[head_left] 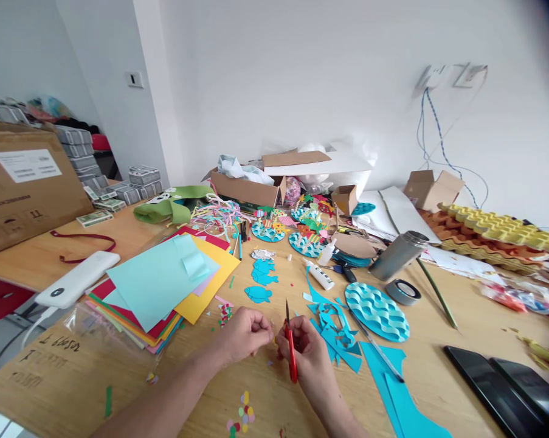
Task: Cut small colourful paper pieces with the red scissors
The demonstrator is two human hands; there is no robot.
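My right hand [308,350] grips a pair of scissors [293,359] with red handles, its blades pointing away from me. Close beside it, my left hand [247,333] is closed in a pinch; what sits between its fingertips is too small to make out. Beyond the hands lie blue paper fish [258,294], one apart and others overlapping. Blue paper scraps [335,328] are heaped to the right of the scissors. Small red, green and white paper bits [225,313] lie behind my left hand, and coloured paper dots [244,412] are scattered nearer me.
Coloured paper sheets [158,283] are stacked at left, near a white power bank [78,278]. To the right are a wavy blue disc [377,311], a pen [379,350], a tape roll [403,292], a metal flask [399,255] and dark phones [484,386]. Glue bottles [320,275] stand behind.
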